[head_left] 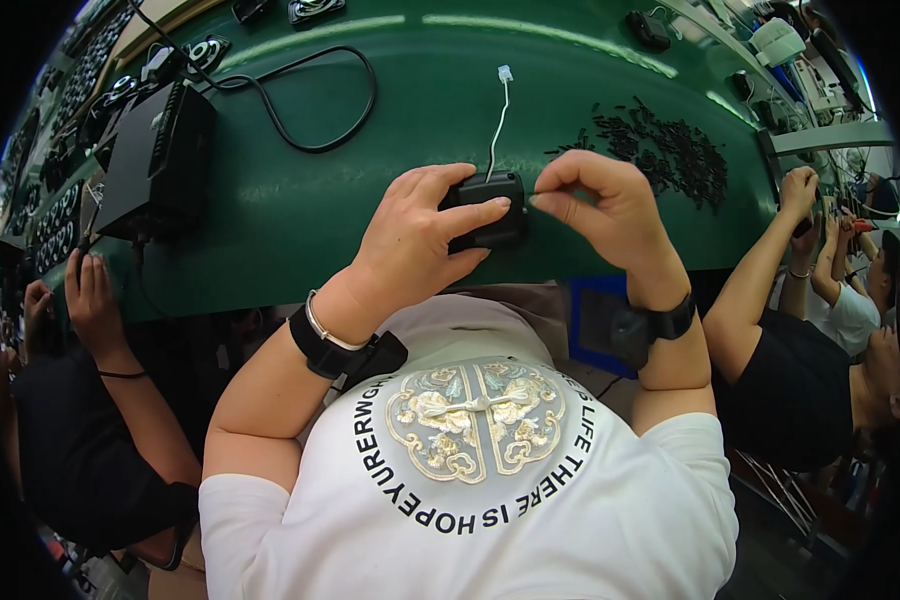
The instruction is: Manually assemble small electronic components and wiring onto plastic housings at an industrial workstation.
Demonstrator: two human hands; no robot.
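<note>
My left hand (402, 230) grips a small black box-shaped casing (501, 236) from its left side, fingers laid over the top and thumb along the near side. From the casing's far side runs a thin white cable (496, 126), ending in a small clear-white plug (505, 74) on the green table. My right hand (610, 208) is beside the casing's right end, thumb and forefinger pinched together. What sits between those fingertips, if anything, is too small to make out.
Small black pieces (675, 155) lie in a loose pile on the green table (270, 200) to the right. A black box-like unit (160, 160) and a looped black cable (372, 95) are at left. Co-workers' arms (760, 255) show on both sides.
</note>
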